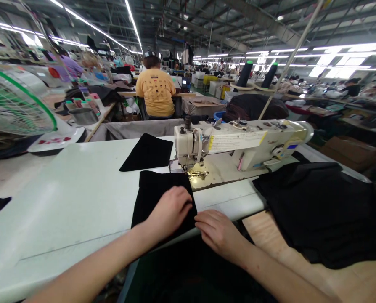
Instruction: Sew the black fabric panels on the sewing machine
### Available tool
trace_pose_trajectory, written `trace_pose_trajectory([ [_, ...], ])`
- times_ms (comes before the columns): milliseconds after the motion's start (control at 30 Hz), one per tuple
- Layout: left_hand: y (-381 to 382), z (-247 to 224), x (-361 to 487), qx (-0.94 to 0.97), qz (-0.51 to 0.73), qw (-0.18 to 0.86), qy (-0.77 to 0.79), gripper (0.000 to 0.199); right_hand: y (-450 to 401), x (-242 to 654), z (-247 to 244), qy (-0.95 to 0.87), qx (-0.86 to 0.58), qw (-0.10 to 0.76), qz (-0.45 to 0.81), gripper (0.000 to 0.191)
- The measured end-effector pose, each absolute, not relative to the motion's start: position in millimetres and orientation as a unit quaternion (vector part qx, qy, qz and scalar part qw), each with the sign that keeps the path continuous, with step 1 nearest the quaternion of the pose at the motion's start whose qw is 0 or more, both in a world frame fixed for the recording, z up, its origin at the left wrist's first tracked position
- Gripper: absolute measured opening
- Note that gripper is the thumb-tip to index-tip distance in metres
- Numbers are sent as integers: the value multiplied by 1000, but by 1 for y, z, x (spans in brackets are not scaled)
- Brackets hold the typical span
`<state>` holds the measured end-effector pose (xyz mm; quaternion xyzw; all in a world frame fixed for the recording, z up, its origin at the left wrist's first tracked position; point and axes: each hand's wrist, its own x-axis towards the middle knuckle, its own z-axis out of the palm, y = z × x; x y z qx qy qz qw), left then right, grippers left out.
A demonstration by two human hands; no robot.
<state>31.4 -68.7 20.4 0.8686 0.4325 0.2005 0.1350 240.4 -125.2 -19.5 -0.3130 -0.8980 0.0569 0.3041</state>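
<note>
A black fabric piece (150, 198) lies on the pale sewing table in front of me, its far right corner by the needle area of a sewing machine (191, 147). My left hand (172, 207) rests on this piece with its fingers curled closed near the right edge. At the same edge, nearer to me, my right hand (218, 229) pinches the fabric between thumb and fingers. The fingertips of both hands are partly hidden. Beyond the piece, left of the machine head, a second black fabric piece (148, 152) lies flat.
A pile of black fabric (327, 210) lies on a wooden board (270, 233) at the right. At the left stands a fan (17, 105) with a green rim. A person in a yellow shirt (156, 92) sits ahead, back turned. Thread cones (245, 75) stand behind the machine.
</note>
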Motion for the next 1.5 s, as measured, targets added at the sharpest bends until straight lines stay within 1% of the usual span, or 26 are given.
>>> trace_pose_trajectory([
  [33, -89, 15, 29, 894, 190, 144, 379, 13, -125, 242, -18, -900, -309, 300, 61, 29],
  [100, -116, 5, 23, 924, 183, 112, 317, 23, -123, 243, -16, -904, -304, 292, 67, 30],
  [200, -120, -2, 15, 941, 166, 55, 290, 33, -114, 242, -17, -904, -307, 290, 61, 31],
  [367, -83, 9, 12, 941, 154, 68, 292, 25, -84, 237, -21, -903, -312, 288, 62, 32],
  [467, -66, 14, 11, 935, 168, 69, 305, 24, -65, 233, -20, -901, -323, 283, 52, 32],
  [667, -31, 13, 5, 928, 154, 65, 333, 26, -33, 223, -12, -889, -380, 253, 20, 25],
  [867, 9, 12, 1, 920, 182, 56, 343, 25, -1, 210, -11, -874, -422, 239, 7, 24],
  [1000, 31, 9, -1, 917, 180, 47, 354, 26, 2, 206, -12, -863, -439, 249, 16, 23],
  [1133, 39, -2, -5, 908, 182, 26, 376, 31, -21, 213, -12, -857, -439, 269, 31, 26],
  [1267, 34, -12, -6, 896, 183, 6, 405, 36, -54, 245, -2, -843, -439, 310, 35, 26],
  [1333, 32, -14, -7, 895, 177, 5, 410, 38, -69, 278, 10, -817, -470, 333, -3, 27],
  [1433, 37, -13, -14, 894, 167, 6, 417, 41, -86, 354, 29, -737, -577, 335, -104, 28],
  [1500, 46, -10, -26, 887, 160, 3, 433, 41, -92, 414, 34, -669, -662, 297, -160, 30],
])
